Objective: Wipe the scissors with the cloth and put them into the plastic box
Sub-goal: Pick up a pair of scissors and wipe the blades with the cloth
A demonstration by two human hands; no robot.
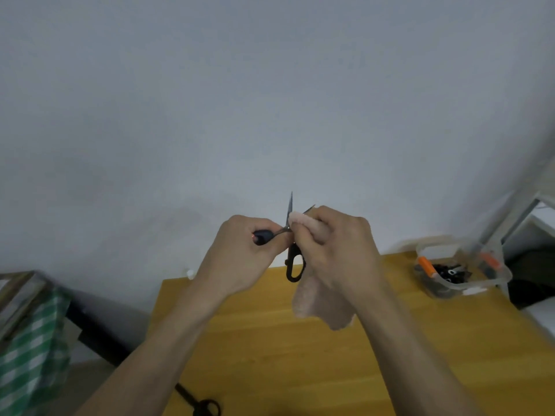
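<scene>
Held above the wooden table (270,340): left hand (240,253) closed around one black handle of the open scissors (295,262); right hand (339,247) pinching a pale pink cloth (318,304) around one blade. Far right, clear plastic box (462,268), well apart from both hands.

left hand (240,253) fisted, right hand (336,244) pinching (both raised)

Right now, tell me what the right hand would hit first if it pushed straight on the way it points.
The right hand, gripping the cloth, points up and left at the open scissors. It already touches a blade; beyond that, probably the left hand, though depth is unclear.
</scene>
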